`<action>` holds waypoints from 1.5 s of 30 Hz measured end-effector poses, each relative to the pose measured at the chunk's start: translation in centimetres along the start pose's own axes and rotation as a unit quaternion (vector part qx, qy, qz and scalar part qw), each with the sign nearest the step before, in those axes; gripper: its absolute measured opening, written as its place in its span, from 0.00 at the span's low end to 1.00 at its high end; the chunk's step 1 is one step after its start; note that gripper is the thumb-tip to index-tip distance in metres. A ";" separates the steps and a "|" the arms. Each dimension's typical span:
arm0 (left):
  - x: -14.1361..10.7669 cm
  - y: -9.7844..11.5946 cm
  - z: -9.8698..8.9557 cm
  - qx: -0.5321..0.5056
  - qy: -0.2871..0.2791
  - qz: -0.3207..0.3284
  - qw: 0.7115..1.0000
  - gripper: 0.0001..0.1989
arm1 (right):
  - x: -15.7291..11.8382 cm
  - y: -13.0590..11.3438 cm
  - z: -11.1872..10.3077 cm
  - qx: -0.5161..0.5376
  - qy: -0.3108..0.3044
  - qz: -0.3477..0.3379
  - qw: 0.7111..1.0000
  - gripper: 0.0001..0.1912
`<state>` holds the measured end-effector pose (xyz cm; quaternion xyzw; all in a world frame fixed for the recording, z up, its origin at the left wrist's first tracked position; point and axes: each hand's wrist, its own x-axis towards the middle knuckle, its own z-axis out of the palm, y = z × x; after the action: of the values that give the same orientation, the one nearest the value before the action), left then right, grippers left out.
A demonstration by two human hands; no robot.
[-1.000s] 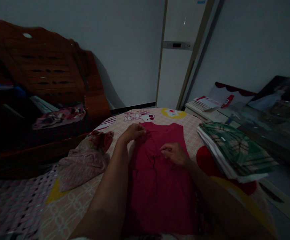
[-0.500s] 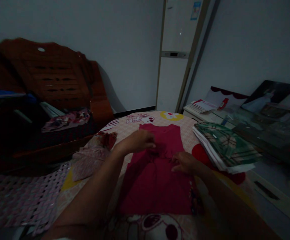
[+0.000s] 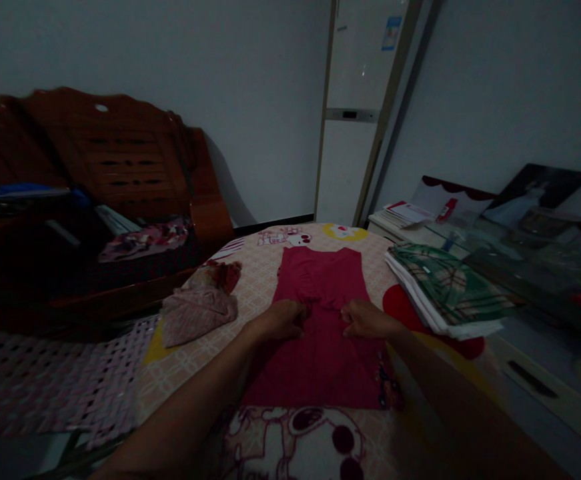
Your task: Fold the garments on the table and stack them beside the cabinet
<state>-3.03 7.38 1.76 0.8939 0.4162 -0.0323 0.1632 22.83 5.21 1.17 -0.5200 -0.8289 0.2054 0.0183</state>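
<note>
A dark pink garment [image 3: 320, 373] lies spread flat on the patterned cloth of a round table [image 3: 170, 373]. My left hand [image 3: 286, 319] is closed on the garment's left side, around its middle. Across from it, my right hand [image 3: 363, 319] pinches the fabric on the right side, with fingers curled. Gathers and creases run through the cloth between the two hands. Small dark decorations show near its lower right corner.
A crumpled pale pink cloth [image 3: 197, 313] lies left on the table. Folded green plaid and white fabrics [image 3: 445, 287] are stacked at the right edge. A wooden bench [image 3: 120, 160] stands left, a woven seat [image 3: 55, 380] lower left, a glass-topped cabinet [image 3: 495, 250] right.
My left hand has come down from above the garment onto its left side and closed. The fingers of my right hand have curled in on the fabric. The view has shifted slightly.
</note>
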 end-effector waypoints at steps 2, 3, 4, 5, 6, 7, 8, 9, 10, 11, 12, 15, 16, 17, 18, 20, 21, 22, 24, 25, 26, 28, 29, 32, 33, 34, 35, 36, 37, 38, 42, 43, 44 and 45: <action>-0.1 0.1 0.1 0.001 0.004 0.005 1.000 0.10 | -0.3 -0.2 0.2 0.019 0.014 0.002 1.000 0.08; -0.2 0.1 0.1 -0.002 0.004 0.007 1.000 0.10 | -0.4 -0.2 0.3 0.031 0.020 0.010 0.999 0.08; -0.3 0.1 0.2 -0.008 0.004 0.010 1.000 0.10 | -0.5 -0.3 0.5 0.043 0.025 0.018 0.999 0.08; -0.4 0.1 0.3 -0.018 0.006 0.017 1.000 0.10 | -0.6 -0.3 0.7 0.054 0.032 0.024 0.998 0.08; -0.5 0.1 0.4 -0.032 0.012 0.028 0.999 0.10 | -0.7 -0.2 0.9 0.063 0.041 0.027 0.997 0.08; -0.6 0.1 0.4 -0.048 0.021 0.042 0.998 0.10 | -0.8 -0.2 1.2 0.071 0.051 0.024 0.996 0.08; -0.7 0.1 0.5 -0.065 0.030 0.058 0.996 0.10 | -1.0 -0.2 1.4 0.077 0.063 0.015 0.995 0.07; -0.8 0.1 0.5 -0.081 0.040 0.072 0.993 0.09 | -1.1 -0.2 1.6 0.081 0.074 0.003 0.994 0.07; -0.9 0.1 0.4 -0.093 0.049 0.085 0.991 0.08 | -1.2 -0.2 1.6 0.083 0.086 -0.008 0.993 0.06; -0.9 0.1 0.2 -0.101 0.057 0.093 0.989 0.08 | -1.4 -0.3 1.5 0.083 0.096 -0.017 0.992 0.06; -0.9 0.1 -0.1 -0.106 0.065 0.096 0.988 0.07 | -1.6 -0.4 1.2 0.080 0.106 -0.025 0.991 0.06; -0.3 -0.1 -1.7 -0.096 0.097 0.091 0.986 0.07 | -1.7 -0.8 -0.8 0.065 0.135 -0.046 0.988 0.05; 0.1 -0.2 -2.4 -0.085 0.111 0.087 0.986 0.07 | -1.6 -0.9 -1.8 0.056 0.145 -0.053 0.986 0.04; 0.6 -0.4 -3.1 -0.072 0.126 0.083 0.986 0.07 | -1.3 -0.9 -2.8 0.043 0.157 -0.057 0.985 0.04; 1.2 -0.7 -3.9 -0.058 0.141 0.080 0.985 0.08 | -1.0 -1.0 -3.8 0.027 0.169 -0.057 0.984 0.04; 2.6 -1.3 -5.3 -0.029 0.169 0.074 0.982 0.09 | 0.2 -0.8 -5.6 -0.015 0.188 -0.045 0.981 0.04; 3.4 -1.6 -6.0 -0.017 0.180 0.073 0.981 0.10 | 1.0 -0.6 -6.4 -0.037 0.196 -0.037 0.979 0.04; 4.3 -1.9 -6.5 -0.006 0.188 0.070 0.980 0.10 | 1.8 -0.3 -7.1 -0.058 0.203 -0.029 0.977 0.04; 6.0 -2.7 -7.4 0.010 0.199 0.063 0.978 0.10 | 3.6 0.3 -8.0 -0.097 0.208 -0.014 0.973 0.04; 6.8 -3.1 -7.7 0.016 0.200 0.059 0.978 0.10 | 4.5 0.6 -8.4 -0.113 0.208 -0.005 0.972 0.05; 7.5 -3.5 -7.9 0.019 0.201 0.056 0.978 0.10 | 5.3 0.9 -8.6 -0.128 0.205 0.004 0.970 0.05; 8.9 -4.3 -8.3 0.022 0.199 0.053 0.978 0.10 | 6.8 1.5 -9.1 -0.150 0.196 0.018 0.969 0.05; 9.6 -4.6 -8.5 0.025 0.198 0.052 0.979 0.10 | 7.4 1.8 -9.3 -0.158 0.191 0.021 0.969 0.06; 11.2 -5.5 -9.2 0.039 0.194 0.049 0.979 0.11 | 8.9 2.6 -9.9 -0.177 0.188 0.028 0.966 0.07; 11.7 -5.7 -9.5 0.043 0.192 0.050 0.979 0.11 | 9.3 2.8 -10.2 -0.182 0.189 0.032 0.964 0.07; 12.2 -5.8 -9.7 0.047 0.189 0.050 0.980 0.11 | 9.7 3.0 -10.4 -0.186 0.190 0.037 0.963 0.07; 12.7 -6.0 -9.9 0.050 0.186 0.050 0.980 0.11 | 10.1 3.3 -10.6 -0.188 0.190 0.041 0.963 0.08; 13.2 -6.1 -10.0 0.052 0.182 0.050 0.981 0.11 | 10.6 3.6 -10.7 -0.189 0.189 0.046 0.962 0.08; 13.8 -6.3 -10.1 0.055 0.179 0.045 0.981 0.11 | 11.1 3.8 -10.8 -0.190 0.189 0.050 0.962 0.08; 14.3 -6.4 -10.0 0.060 0.179 0.035 0.981 0.12 | 11.5 4.1 -10.7 -0.192 0.189 0.055 0.962 0.07; 15.9 -6.6 -8.2 0.072 0.205 -0.019 0.976 0.12 | 13.0 5.3 -9.0 -0.198 0.192 0.085 0.957 0.09; 15.9 -6.5 -7.5 0.074 0.219 -0.022 0.973 0.13 | 13.1 5.5 -8.3 -0.199 0.195 0.091 0.956 0.10; 15.9 -6.4 -6.7 0.076 0.233 -0.019 0.969 0.15 | 13.1 5.8 -7.5 -0.198 0.198 0.094 0.955 0.11; 15.6 -6.3 -5.9 0.075 0.246 -0.013 0.966 0.17 | 13.0 6.0 -6.6 -0.193 0.204 0.090 0.956 0.12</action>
<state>1.97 24.49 2.62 0.8784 0.4518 0.1554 -0.0122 23.55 20.89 2.65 -0.6166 -0.7814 -0.0684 0.0675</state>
